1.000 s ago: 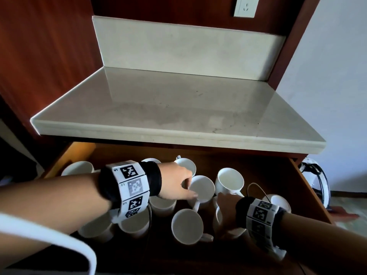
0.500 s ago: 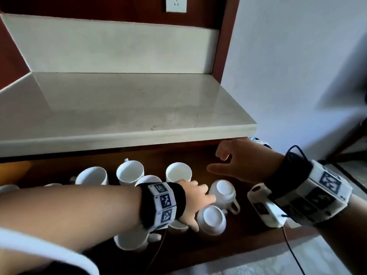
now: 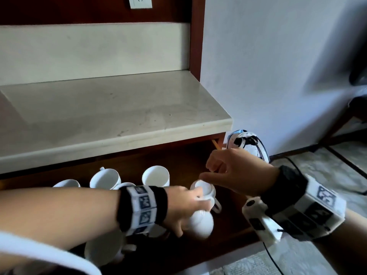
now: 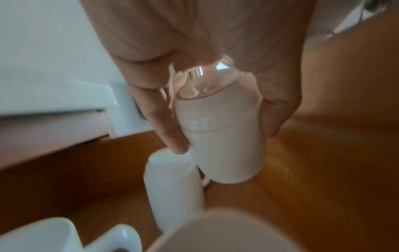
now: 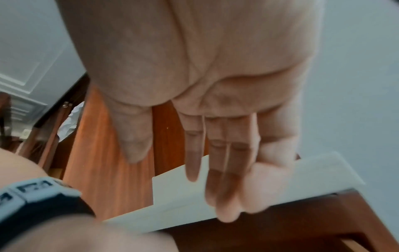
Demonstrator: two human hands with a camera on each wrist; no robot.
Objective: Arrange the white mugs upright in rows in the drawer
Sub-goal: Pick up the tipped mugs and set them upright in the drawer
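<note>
The open wooden drawer holds several white mugs. Two stand upside down at its right end. My left hand grips the nearer upside-down mug from above, thumb and fingers round its body. My index fingertip touches the farther upside-down mug. My right hand hovers just above that farther mug, fingers relaxed and holding nothing. Upright mugs stand in a back row, and another mug is near the front under my forearm.
A pale stone counter overhangs the back of the drawer. Right of the cabinet are a white wall and a white device with black cables on the floor. Dark chair legs stand at the far right.
The view has swung right. My left hand moved right from the middle mugs onto the near upside-down mug. My right hand lifted out of the drawer and came over the far upside-down mug.
</note>
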